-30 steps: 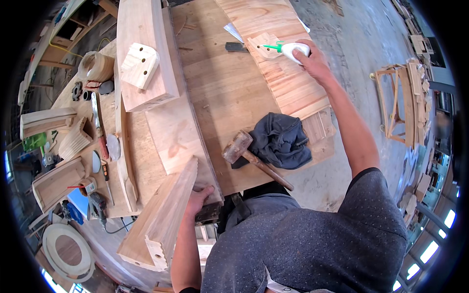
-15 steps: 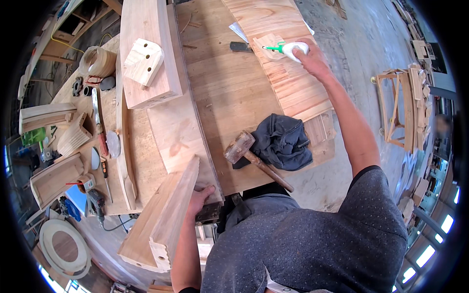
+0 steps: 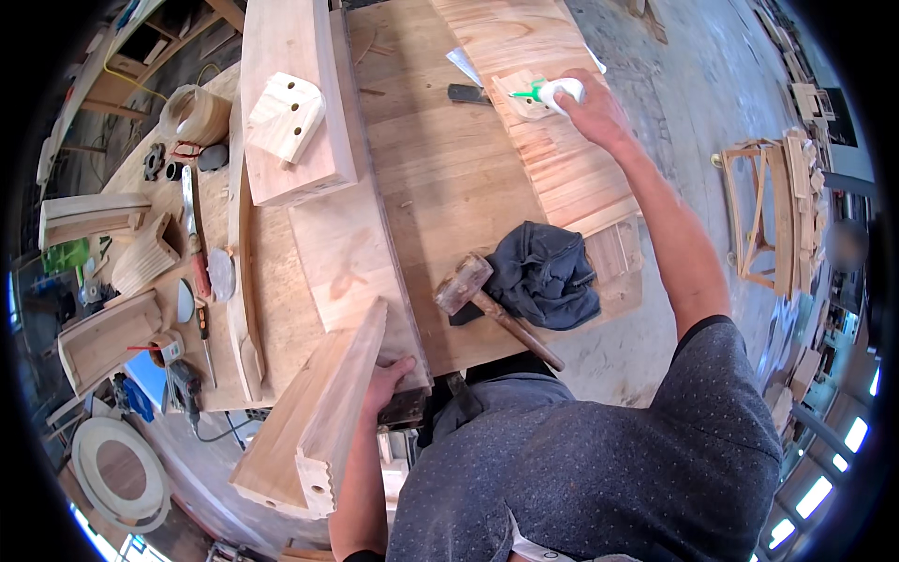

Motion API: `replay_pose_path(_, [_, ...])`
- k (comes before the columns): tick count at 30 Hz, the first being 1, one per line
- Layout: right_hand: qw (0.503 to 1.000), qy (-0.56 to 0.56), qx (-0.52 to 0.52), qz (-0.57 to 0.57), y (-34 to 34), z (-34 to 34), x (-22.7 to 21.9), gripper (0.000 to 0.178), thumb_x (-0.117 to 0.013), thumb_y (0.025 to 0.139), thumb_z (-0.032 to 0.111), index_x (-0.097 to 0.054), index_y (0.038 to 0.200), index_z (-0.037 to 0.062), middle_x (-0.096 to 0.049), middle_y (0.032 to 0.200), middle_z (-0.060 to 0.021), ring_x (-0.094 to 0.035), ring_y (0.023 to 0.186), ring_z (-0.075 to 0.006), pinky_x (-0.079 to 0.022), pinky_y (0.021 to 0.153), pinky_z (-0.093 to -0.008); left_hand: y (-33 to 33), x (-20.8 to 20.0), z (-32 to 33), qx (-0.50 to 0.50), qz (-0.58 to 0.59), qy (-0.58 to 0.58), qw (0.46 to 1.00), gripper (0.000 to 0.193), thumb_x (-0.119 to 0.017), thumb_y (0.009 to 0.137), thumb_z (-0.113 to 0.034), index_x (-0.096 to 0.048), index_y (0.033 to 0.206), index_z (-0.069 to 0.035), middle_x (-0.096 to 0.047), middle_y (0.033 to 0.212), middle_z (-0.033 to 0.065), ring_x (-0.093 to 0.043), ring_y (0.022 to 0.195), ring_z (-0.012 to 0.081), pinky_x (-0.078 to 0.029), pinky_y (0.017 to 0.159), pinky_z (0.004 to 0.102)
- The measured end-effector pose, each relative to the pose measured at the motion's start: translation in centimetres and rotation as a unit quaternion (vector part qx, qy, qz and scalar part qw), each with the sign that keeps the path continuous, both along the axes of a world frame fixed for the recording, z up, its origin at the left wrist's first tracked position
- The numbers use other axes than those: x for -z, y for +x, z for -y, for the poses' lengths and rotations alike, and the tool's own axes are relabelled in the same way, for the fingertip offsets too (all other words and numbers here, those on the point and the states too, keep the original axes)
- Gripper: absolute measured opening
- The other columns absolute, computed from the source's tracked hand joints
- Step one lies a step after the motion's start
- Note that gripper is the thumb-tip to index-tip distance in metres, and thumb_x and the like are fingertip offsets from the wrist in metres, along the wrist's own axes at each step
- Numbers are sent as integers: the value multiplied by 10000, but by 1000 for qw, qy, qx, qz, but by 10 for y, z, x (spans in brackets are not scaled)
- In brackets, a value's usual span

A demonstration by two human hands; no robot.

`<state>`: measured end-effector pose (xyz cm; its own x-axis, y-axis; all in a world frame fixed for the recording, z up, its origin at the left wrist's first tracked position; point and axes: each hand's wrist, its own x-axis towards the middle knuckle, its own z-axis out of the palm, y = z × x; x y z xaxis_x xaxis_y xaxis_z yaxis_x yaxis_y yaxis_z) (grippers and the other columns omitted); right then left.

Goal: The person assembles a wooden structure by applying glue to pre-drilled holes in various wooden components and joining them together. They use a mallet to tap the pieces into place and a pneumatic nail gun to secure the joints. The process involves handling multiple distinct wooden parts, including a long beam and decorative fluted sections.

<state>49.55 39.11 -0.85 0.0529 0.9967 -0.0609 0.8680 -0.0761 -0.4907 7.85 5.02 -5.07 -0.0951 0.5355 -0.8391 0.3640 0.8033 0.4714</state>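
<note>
In my right hand (image 3: 596, 114) is a white glue bottle (image 3: 567, 92) with a green nozzle, tilted so the tip points left. The tip is over a small pale wood block (image 3: 530, 97) with holes, lying on a striped wood panel (image 3: 552, 159). My left hand (image 3: 386, 382) grips the near side of a long angled timber piece (image 3: 323, 412) with a wavy-edged end; most of its fingers are hidden by the wood. That piece rests partly on a board (image 3: 342, 253) and overhangs the bench. A second holed block (image 3: 287, 118) sits on a thick beam (image 3: 309, 178).
A wooden mallet (image 3: 465, 285) lies against a dark cloth (image 3: 543, 273) near the bench's front edge. To the left are a red-handled knife (image 3: 198, 262), a screwdriver (image 3: 204, 328), a roll of tape (image 3: 192, 116) and a power tool (image 3: 184, 386). A wooden frame (image 3: 754, 225) stands on the floor at right.
My right hand has shifted the glue bottle slightly left and up over the block, showing more of the block's holes. The left hand keeps its place on the timber.
</note>
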Motion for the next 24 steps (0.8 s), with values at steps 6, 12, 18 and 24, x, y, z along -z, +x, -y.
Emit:
replay_pose_path(6, [999, 30, 19, -21, 11, 4, 20, 441, -707, 924, 342, -613, 1290, 113, -717, 1111, -138, -683, 1019, -258, -542, 848, -380, 0, 2, 1, -2, -6, -9, 1000, 399, -893, 782, -277, -649, 836, 34, -621, 657, 47, -545, 563, 131, -454, 509, 334])
replay_pose_path(12, [932, -15, 97, -349, 2, 18, 25, 452, -750, 935, 298, -595, 1307, 92, -654, 1014, -55, -594, 764, -93, -510, 597, -249, -1, -1, 0, 21, -19, -7, 1000, 415, -884, 775, -332, -660, 766, 18, -621, 660, 52, -563, 583, 149, -468, 540, 343])
replay_pose_path(18, [883, -35, -39, -466, -66, 14, -45, 442, -737, 960, 266, -563, 1326, 89, -636, 973, -25, -564, 706, -76, -479, 573, -239, -8, 15, 15, 54, -41, 129, 989, 460, -851, 787, -432, -703, 710, -3, -648, 658, 70, -603, 619, 199, -503, 645, 377])
replay_pose_path(24, [906, -39, -150, -393, -163, -15, -79, 464, -756, 929, 310, -584, 1297, 85, -632, 960, -27, -554, 687, -79, -477, 570, -254, -9, 9, 8, 64, -23, 7, 998, 455, -842, 781, -445, -709, 913, -30, -675, 780, 99, -627, 744, 254, -506, 760, 409])
